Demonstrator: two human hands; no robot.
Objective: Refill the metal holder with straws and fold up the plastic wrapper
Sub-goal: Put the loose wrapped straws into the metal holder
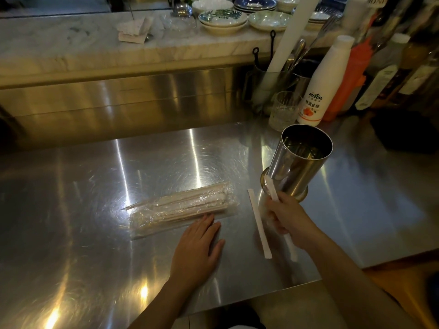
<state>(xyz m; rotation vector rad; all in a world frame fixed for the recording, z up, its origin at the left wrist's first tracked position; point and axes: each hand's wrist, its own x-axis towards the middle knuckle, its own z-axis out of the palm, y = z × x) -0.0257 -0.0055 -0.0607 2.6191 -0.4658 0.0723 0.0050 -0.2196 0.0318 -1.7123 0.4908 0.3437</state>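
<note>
A shiny metal holder [301, 162] stands on the steel counter at the right, its mouth tilted toward me, with little visible inside. My right hand [288, 218] is just in front of its base, shut on a paper-wrapped straw [282, 217] that points up toward the holder. Another wrapped straw [259, 224] lies loose on the counter to the left of that hand. A clear plastic wrapper [185, 208] with several straws inside lies in the middle. My left hand [198, 248] rests flat, fingertips on the wrapper's near edge.
Behind the holder stand a glass tumbler [283, 110], a white bottle [323, 84], an orange bottle [349, 79] and a utensil canister [273, 84]. Stacked bowls [223, 20] sit on the marble ledge. The counter's front edge [261, 290] runs just below my hands.
</note>
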